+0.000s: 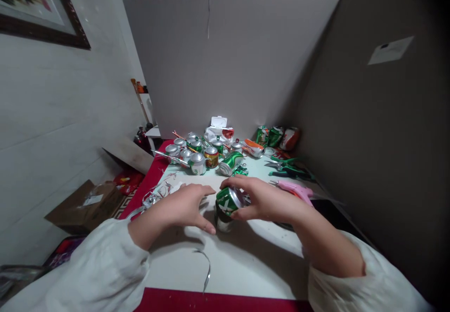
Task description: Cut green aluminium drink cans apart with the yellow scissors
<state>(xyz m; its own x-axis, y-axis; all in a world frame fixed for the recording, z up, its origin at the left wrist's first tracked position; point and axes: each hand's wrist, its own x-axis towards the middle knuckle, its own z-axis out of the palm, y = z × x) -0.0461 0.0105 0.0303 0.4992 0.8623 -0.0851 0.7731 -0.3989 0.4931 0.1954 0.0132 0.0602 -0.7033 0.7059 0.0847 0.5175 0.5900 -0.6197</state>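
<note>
Near the middle of the white board [246, 267], my right hand [255, 197] grips a green can piece [228, 201] with a silver end, thumb and fingers around its right side. The piece is tilted, with a darker, partly hidden can part [224, 224] directly below it; whether they are joined is unclear. To the left, my left hand [190, 206] is held apart from the can, thumb and fingers spread with nothing between them. A curled thin metal strip [208, 267] lies on the board nearer to me.
Behind stand several cut cans [197, 163], a lying green can [231, 163] and a wipes pack [218, 133]. Metal scraps [151, 199] lie left. At the right are green-handled snips [284, 165] and a pink glue gun [293, 188]. Grey panels [228, 63] enclose the back and right.
</note>
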